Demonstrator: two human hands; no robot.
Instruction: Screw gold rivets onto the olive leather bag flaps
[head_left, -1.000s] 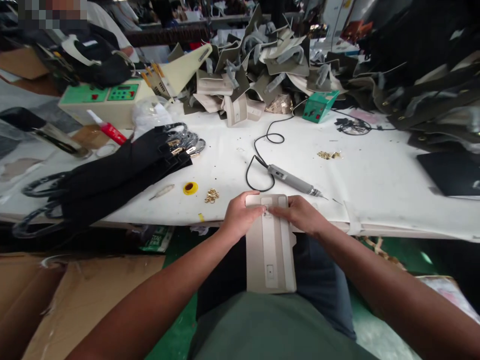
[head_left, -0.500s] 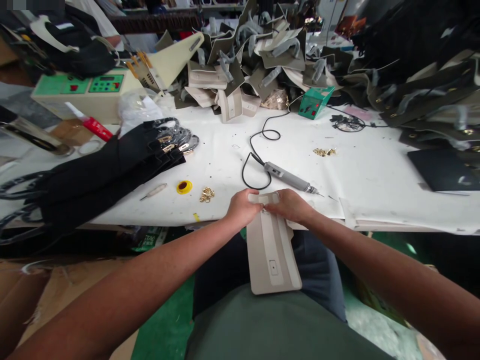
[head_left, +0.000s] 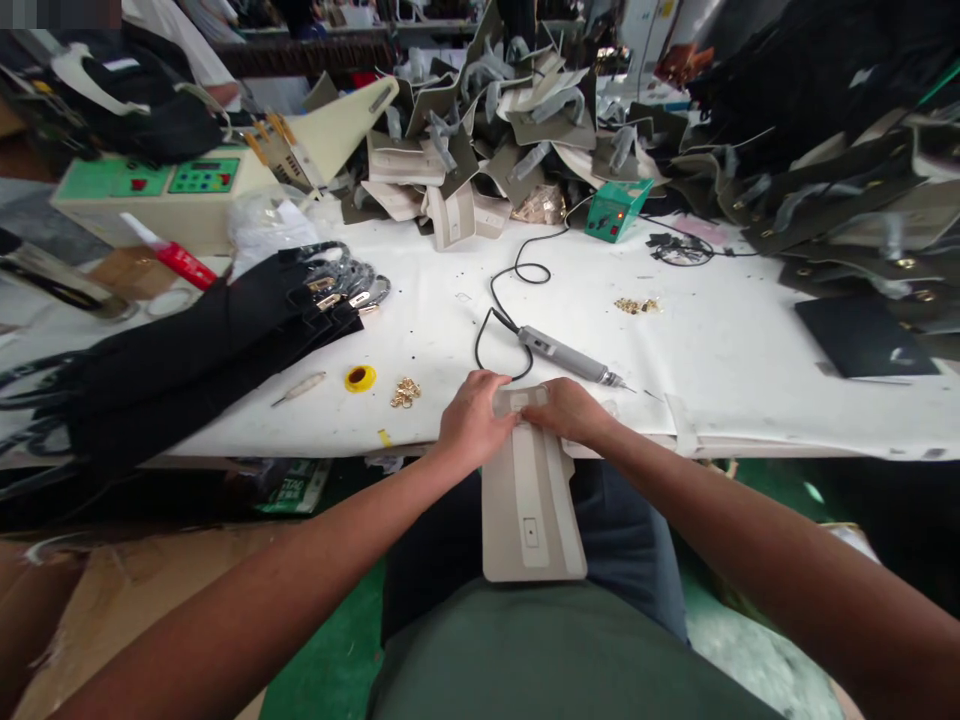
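A beige panel (head_left: 531, 510) with a lighter strip down its middle and a small marked rectangle hangs over the table's front edge toward my lap. My left hand (head_left: 476, 415) grips its top left corner, thumb on the upper face. At the top right, my right hand (head_left: 571, 410) holds the same panel, its thumb close to the left one. The fingers beneath the panel are hidden. Just beyond my hands lies a grey pen-like tool (head_left: 570, 355) with a thin tip and a black cable.
Small gold pieces (head_left: 406, 392), a yellow ring (head_left: 360, 378) and an awl (head_left: 298, 388) lie to the left, near black straps (head_left: 187, 350). More gold bits (head_left: 637, 306) lie right. Beige pieces (head_left: 450, 215) and a green box (head_left: 616, 210) stand behind.
The view has shifted slightly, so table items appear a little further left. The panel hangs straighter, and both hands still hold its top end.
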